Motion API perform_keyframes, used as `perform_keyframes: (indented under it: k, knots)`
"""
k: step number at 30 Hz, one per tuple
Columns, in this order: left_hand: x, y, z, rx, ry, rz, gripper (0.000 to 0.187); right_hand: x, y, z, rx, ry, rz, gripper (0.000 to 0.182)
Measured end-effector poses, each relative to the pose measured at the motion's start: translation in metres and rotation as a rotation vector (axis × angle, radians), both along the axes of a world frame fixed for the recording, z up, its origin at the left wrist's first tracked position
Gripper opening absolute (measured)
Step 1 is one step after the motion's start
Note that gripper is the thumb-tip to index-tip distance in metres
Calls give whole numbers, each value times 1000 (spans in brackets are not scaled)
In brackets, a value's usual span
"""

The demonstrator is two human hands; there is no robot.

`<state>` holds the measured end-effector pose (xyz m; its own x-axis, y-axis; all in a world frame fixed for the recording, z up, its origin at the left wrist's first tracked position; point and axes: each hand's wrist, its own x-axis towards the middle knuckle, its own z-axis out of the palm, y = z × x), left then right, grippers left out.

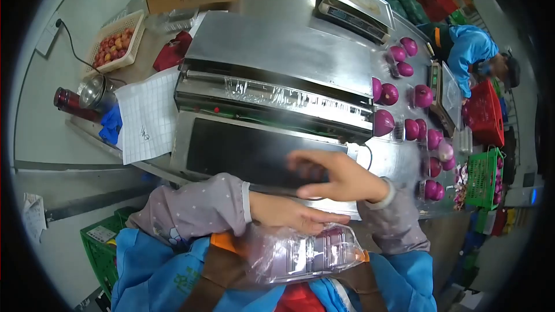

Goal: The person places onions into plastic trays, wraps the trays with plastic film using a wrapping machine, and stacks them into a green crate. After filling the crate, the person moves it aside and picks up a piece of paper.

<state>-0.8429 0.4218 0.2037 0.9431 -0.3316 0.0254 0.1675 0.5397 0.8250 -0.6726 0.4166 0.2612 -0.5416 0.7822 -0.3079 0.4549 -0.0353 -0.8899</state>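
Low in front of my chest is a clear plastic-wrapped tray (309,254), its ribbed side facing up and reddish purple showing through. My left hand (289,214) lies along the tray's upper edge with its fingers over it; its thumb is hidden. Just above, my right hand (341,176) is apart from the tray, over the near edge of the black plate (243,150) of a film-wrapping machine (277,46). Its fingers are spread and somewhat blurred, with nothing visible between them. Clear film (272,93) stretches along the machine's roller.
Several trays of purple onions (423,96) stand to the right, beside two scales (358,6). A co-worker in blue (468,52) is near a red crate (485,112). A green basket (484,179) stands farther right. At left are paper (147,118) and a fruit basket (136,37).
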Motion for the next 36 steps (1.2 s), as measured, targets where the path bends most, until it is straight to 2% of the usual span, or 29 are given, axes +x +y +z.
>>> perform_keyframes:
  k: [1,2,4,8,10,12,13,14,15,16,17,18,20,22,24,26,27,28,30,31,32,33,34,35,36]
  knots:
    - [-4,8,2,261,-51,119,51,-8,1,13,165,186,148,66]
    - [-12,10,15,254,135,131,47,-17,1,22,332,372,292,75]
    - [-19,0,8,195,170,192,46,-36,-15,40,257,293,605,87]
    - [-34,-28,-27,18,188,395,44,-30,-34,27,191,267,616,90]
    - [-46,-53,-54,-90,191,604,43,-16,-34,11,133,232,635,88]
    - [-59,-89,-81,-217,142,871,42,-16,-24,0,-24,79,699,87]
    - [-65,-110,-90,-286,102,1007,42,-8,-28,-22,-173,196,599,85]
    - [-70,-128,-69,-9,78,1246,48,-2,-32,-42,-335,288,472,83]
    - [-70,-138,-62,-799,36,1274,52,-9,-36,-49,-402,374,406,80]
    - [-73,-147,-56,-1579,-101,1144,57,-19,-38,-54,-468,442,317,77]
    - [-83,-157,-35,-1685,-136,1188,60,-28,-38,-56,-485,442,272,77]
    - [-90,-173,-42,-1398,-306,1232,59,-37,-39,-57,-499,437,215,77]
    - [-101,-196,-40,-1111,-179,1506,57,-66,-46,-54,-462,467,236,77]
    - [-118,-208,-11,-672,120,1838,55,-108,-48,-43,-445,450,374,77]
    - [-151,-230,8,-687,121,1942,57,-150,-49,-27,-378,442,633,71]
    - [-183,-252,28,-642,108,2007,59,-210,-61,-13,-358,377,667,60]
    - [-204,-266,31,-625,115,2019,62,-240,-69,-6,-543,364,651,55]
    - [-229,-279,33,-607,122,2033,64,-270,-80,1,-528,380,666,52]
    - [-292,-317,22,-699,-59,2054,62,-325,-108,1,-479,367,673,60]
    - [-329,-341,10,-378,275,2182,62,-349,-121,-5,-635,357,637,60]
    - [-360,-362,-2,-33,606,2243,63,-375,-136,-17,-667,390,625,58]
    - [-379,-376,-8,-32,593,2221,63,-400,-153,-23,-646,418,639,56]
    - [-394,-386,-15,559,1175,1954,66,-422,-167,-32,-619,443,652,53]
    - [-408,-391,-25,1138,1656,1502,70,-442,-174,-52,-527,374,648,51]
    - [-415,-391,-52,1275,1683,1410,88,-459,-181,-66,-436,301,644,48]
